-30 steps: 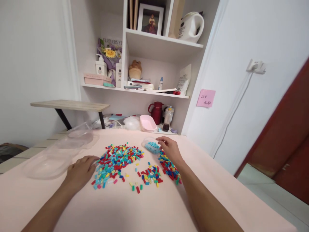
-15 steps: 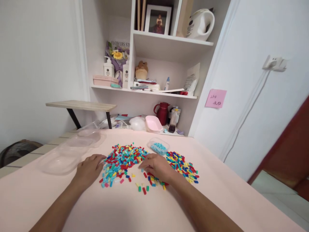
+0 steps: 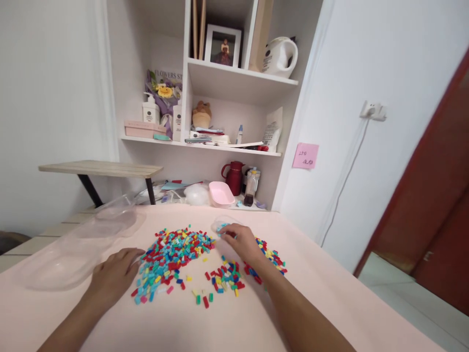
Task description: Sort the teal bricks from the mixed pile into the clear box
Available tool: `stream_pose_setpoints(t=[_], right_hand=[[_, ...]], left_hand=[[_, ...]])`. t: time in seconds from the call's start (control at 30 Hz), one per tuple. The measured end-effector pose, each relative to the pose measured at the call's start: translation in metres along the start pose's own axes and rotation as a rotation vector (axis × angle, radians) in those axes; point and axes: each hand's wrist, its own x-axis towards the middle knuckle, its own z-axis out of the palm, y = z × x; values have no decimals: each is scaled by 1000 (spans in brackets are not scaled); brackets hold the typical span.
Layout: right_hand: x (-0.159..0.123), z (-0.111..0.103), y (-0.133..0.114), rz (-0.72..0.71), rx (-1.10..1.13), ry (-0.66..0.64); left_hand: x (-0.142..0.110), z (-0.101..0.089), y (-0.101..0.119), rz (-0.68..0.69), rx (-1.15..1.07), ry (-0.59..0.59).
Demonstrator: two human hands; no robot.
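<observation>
Resting the left hand [image 3: 116, 272] palm-down on the pink tabletop [image 3: 172, 330], fingers relaxed and slightly bent at the left edge of a large mixed pile [image 3: 176, 253] of small coloured pieces, with nothing visible in its grasp. Holding the right hand [image 3: 242, 240] over the near side of a small clear container [image 3: 220, 220], thumb and fingers bent toward each other; cannot tell about any piece between the fingertips. Can see light blue pieces [image 3: 222, 227] inside the container, largely hidden behind the right hand. Can make out red, light blue, green, yellow and dark blue in the large pile, a smaller pile [image 3: 224, 279] nearer and to its right, and another pile [image 3: 273, 255] partly covered by the right wrist and forearm. Notice a few loose pieces [image 3: 198, 299] at the front, just apart from the smaller pile. Find a clear plastic tray [image 3: 62, 266] beyond the left hand, to the left. Looking farther back, see a pink tub [image 3: 221, 193], a red jug [image 3: 234, 178] and a bottle of dark liquid [image 3: 251, 188] side by side below the white shelves [image 3: 234, 80].
</observation>
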Motion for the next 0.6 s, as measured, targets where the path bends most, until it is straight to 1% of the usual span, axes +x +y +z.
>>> stream_pose_setpoints(t=[0.07,0.1,0.2,0.3,0.37,0.43,0.53,0.6], right_hand=[[5,-6,13,92,-31,145],[7,-9,19,128,-51,192],[10,-14,32,188,-93,246],[9,-14,38,211,-89,256],[7,-12,35,195,-64,219],[4,-8,25,121,-31,126],[-2,2,-2,-64,32,-63],[-8,11,-24,-141,101,-187]], left_hand=[[1,1,-1,8,-8,10],[1,2,-1,11,-11,19],[1,4,-3,13,-14,33],[-1,3,-1,21,-8,45],[-4,1,1,34,-4,50],[-6,-1,4,40,-2,31],[-8,-3,7,34,-10,18],[-9,-2,7,36,-16,22]])
